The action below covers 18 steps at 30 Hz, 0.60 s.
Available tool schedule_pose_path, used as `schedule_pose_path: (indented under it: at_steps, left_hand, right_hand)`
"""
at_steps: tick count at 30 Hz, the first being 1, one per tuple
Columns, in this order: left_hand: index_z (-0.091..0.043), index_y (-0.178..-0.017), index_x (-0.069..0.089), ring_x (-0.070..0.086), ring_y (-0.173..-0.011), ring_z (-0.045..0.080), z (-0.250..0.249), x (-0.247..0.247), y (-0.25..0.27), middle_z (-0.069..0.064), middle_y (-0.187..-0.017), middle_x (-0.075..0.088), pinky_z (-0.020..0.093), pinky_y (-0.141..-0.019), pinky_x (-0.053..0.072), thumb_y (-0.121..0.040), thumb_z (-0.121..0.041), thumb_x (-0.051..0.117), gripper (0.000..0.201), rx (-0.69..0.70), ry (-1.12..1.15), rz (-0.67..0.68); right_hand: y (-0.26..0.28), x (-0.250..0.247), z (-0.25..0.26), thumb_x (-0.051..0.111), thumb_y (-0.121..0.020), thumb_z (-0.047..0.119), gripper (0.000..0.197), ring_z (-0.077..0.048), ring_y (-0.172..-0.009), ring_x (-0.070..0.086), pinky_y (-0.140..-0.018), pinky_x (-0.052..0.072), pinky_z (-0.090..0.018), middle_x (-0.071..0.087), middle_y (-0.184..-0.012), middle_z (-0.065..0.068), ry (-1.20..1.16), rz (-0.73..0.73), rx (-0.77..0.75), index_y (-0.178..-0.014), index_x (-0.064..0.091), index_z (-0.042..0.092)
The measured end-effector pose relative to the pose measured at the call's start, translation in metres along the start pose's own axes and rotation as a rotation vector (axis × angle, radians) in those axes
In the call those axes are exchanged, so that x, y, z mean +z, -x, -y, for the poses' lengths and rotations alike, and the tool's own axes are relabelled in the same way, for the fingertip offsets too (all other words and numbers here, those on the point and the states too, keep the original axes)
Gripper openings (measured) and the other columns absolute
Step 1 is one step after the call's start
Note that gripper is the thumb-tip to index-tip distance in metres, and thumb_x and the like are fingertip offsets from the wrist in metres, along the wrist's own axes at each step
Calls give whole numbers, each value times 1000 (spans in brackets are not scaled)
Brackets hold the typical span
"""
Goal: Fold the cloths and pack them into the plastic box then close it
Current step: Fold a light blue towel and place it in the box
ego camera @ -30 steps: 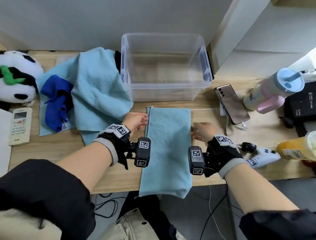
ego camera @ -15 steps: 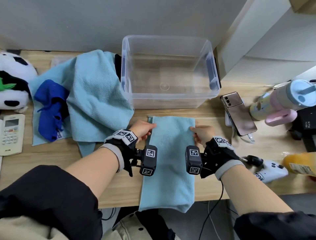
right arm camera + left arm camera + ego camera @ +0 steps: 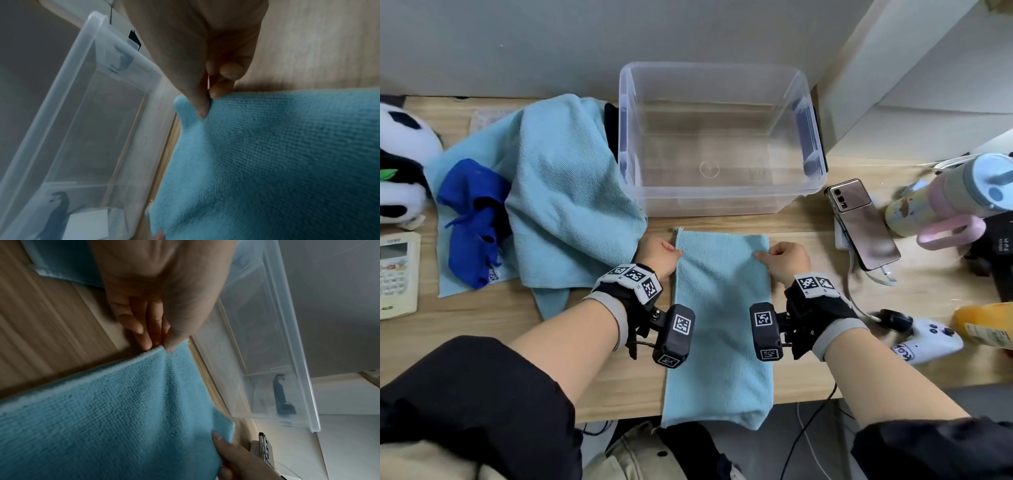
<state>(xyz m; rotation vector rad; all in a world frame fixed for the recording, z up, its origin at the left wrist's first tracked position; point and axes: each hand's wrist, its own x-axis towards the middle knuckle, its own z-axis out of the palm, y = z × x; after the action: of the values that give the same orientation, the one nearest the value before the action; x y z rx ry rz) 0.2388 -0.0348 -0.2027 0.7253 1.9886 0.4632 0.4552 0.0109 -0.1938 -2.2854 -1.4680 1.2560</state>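
Note:
A light blue cloth [image 3: 720, 308], folded into a long strip, lies on the wooden desk [image 3: 482, 325] and hangs over its front edge. My left hand [image 3: 659, 255] pinches its left edge near the far corner; the left wrist view shows thumb and fingers closed on the cloth [image 3: 123, 402]. My right hand [image 3: 786, 258] pinches the right edge, as the right wrist view shows on the cloth [image 3: 277, 154]. The clear plastic box [image 3: 719, 202] stands just behind the cloth, without a lid and with nothing in it. More cloths lie to its left: a light blue one [image 3: 565, 192] and a dark blue one [image 3: 472, 219].
A phone [image 3: 863, 222], a pastel cup [image 3: 948, 192], a game controller [image 3: 924, 339] and a yellow bottle [image 3: 986, 325] sit at the right. At the left are a panda plush [image 3: 400, 164] and a remote control [image 3: 397, 274]. A white cabinet [image 3: 914, 78] stands right of the box.
Both hands have slid toward the far corners of the folded cloth and now pinch its side edges. The cloth has stayed in place.

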Motion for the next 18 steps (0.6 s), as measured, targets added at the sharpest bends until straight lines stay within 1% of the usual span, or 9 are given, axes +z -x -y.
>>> schedule_pose_path:
  at_steps: [3,5,7,9,10,11,13,16,18]
  left_hand:
    - [-18,-61,51,63,-76,24,3,0,-2,8,-73,61,30,-81,50,-83,-18,68,27,10,-2,5]
    - [-17,-63,51,63,-75,24,4,1,-3,10,-77,63,33,-80,51,-83,-20,68,26,22,0,-6]
    - [-16,-66,53,64,-76,26,5,0,-2,11,-80,66,34,-79,52,-83,-24,68,24,37,3,-21]
    - [-14,-70,55,63,-75,24,6,-1,-1,12,-82,67,33,-79,51,-83,-28,68,23,46,5,-11]
    - [-14,-69,55,61,-72,23,6,-3,0,11,-81,67,32,-78,50,-83,-28,68,24,41,12,9]
    - [-15,-68,54,59,-68,21,7,-4,2,9,-78,66,31,-76,50,-82,-28,70,25,27,24,36]
    - [-14,-68,52,54,-52,13,10,-8,9,5,-69,63,26,-64,47,-80,-24,72,25,-19,39,109]
    - [-12,-66,56,43,-28,1,19,-12,23,0,-58,62,16,-41,37,-79,-17,73,22,-95,20,188]
    - [-11,-64,60,42,-26,0,27,-14,32,-5,-47,62,14,-33,35,-79,-15,73,21,-116,-6,224]
  right_hand:
    - [0,2,-1,71,-80,24,37,-15,-51,42,-44,31,-21,46,-56,2,41,-41,-16,-60,41,19]
    - [2,4,-1,71,-80,26,36,-19,-61,46,-48,32,-24,46,-60,3,44,-59,-13,-63,40,19]
    - [4,4,-1,70,-81,30,30,-20,-72,49,-54,34,-26,51,-70,3,45,-86,-13,-71,45,17]
    - [9,1,-2,70,-81,36,29,-19,-79,53,-65,36,-24,57,-83,2,53,-96,-5,-83,51,13]
    - [12,-1,-3,69,-81,39,30,-19,-80,57,-66,38,-24,60,-86,1,56,-83,2,-86,54,13]
    - [14,-4,-6,67,-81,41,31,-19,-78,61,-62,39,-24,63,-85,-1,60,-56,14,-87,57,13]
    - [21,-9,-13,64,-84,44,30,-14,-61,61,-52,40,-23,66,-72,-3,64,0,40,-85,62,14]
    - [32,-13,-23,61,-86,41,30,-10,-45,52,-54,46,-24,61,-50,2,52,58,74,-70,65,17]
    - [38,-15,-30,63,-86,37,32,-11,-46,53,-53,45,-25,61,-51,1,16,92,90,-60,63,18]
